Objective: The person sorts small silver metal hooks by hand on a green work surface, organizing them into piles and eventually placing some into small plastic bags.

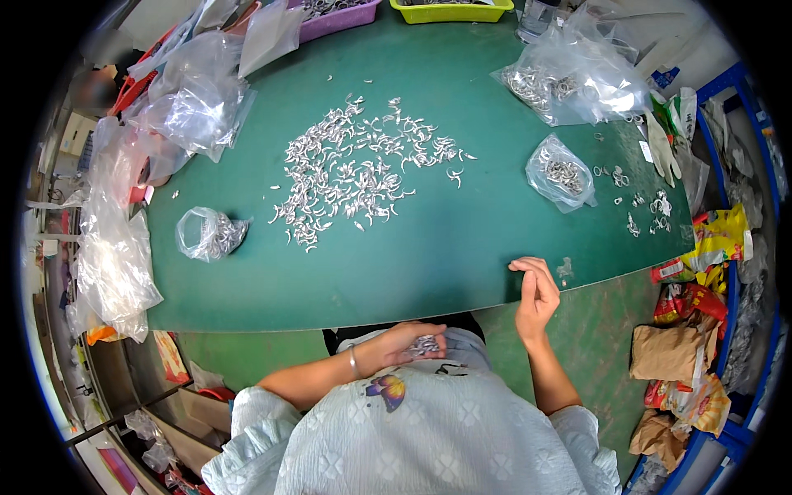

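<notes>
Green counter (445,247) supports a loose pile of curved silver pieces (334,186), which is the reference for all positions below. Left hand (396,341): located on the near side of the pile, off the counter edge and in front of the torso; palm up, fingers partly curled into a cup, retaining a handful of small silver pieces (425,345). Right hand (539,297): located near and to the right of the pile, at the counter edge; fingers bent inward, contents of the grip not determinable. Left of the pile: an open plastic bag (224,238) containing metal pieces. Right of the pile: a clear bag (563,175) of metal parts, with loose rings (619,176) beside it. Beyond the pile: a purple tray (342,21) and a yellow-green tray (452,11).
</notes>
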Tool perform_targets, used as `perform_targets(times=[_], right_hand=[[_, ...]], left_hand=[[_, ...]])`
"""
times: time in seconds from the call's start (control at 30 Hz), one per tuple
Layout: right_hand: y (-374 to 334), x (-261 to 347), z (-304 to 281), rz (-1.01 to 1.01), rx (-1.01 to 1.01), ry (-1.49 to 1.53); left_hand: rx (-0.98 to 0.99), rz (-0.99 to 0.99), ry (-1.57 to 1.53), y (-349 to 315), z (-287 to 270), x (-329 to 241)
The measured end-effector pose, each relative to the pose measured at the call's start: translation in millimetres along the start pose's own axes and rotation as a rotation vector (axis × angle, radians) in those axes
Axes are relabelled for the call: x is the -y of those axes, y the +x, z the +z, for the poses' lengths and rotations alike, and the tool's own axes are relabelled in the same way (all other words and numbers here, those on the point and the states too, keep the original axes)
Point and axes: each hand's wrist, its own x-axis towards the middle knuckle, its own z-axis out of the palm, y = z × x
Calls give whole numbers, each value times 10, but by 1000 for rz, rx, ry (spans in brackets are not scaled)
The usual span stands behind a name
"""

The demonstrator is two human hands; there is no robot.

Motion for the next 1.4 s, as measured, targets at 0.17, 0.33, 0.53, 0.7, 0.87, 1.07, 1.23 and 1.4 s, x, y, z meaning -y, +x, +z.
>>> perform_targets(times=[0.17,0.33,0.53,0.7,0.87,1.07,1.23,1.4], right_hand=[[83,-75,-103,22,-60,3],[105,-149,-54,-52,-57,-95],[94,-136,-36,-39,-112,-147],[79,-158,-20,-40,-175,-196],[60,-163,15,-10,-207,-195],[76,-156,-9,-34,-207,-229],[93,-147,-10,-20,-211,-242],[101,-149,37,-17,-172,-257]], left_hand=[[-76,29,-88,-454,-104,-82],[-101,-22,-259,-645,236,-392],[95,190,-349,-38,893,-1086],[168,377,-413,702,1523,-1701],[32,447,-524,1134,1957,-2082],[122,527,-299,1095,2252,-1996],[144,546,-170,1148,2209,-2011],[219,615,-19,1131,1920,-1901]])
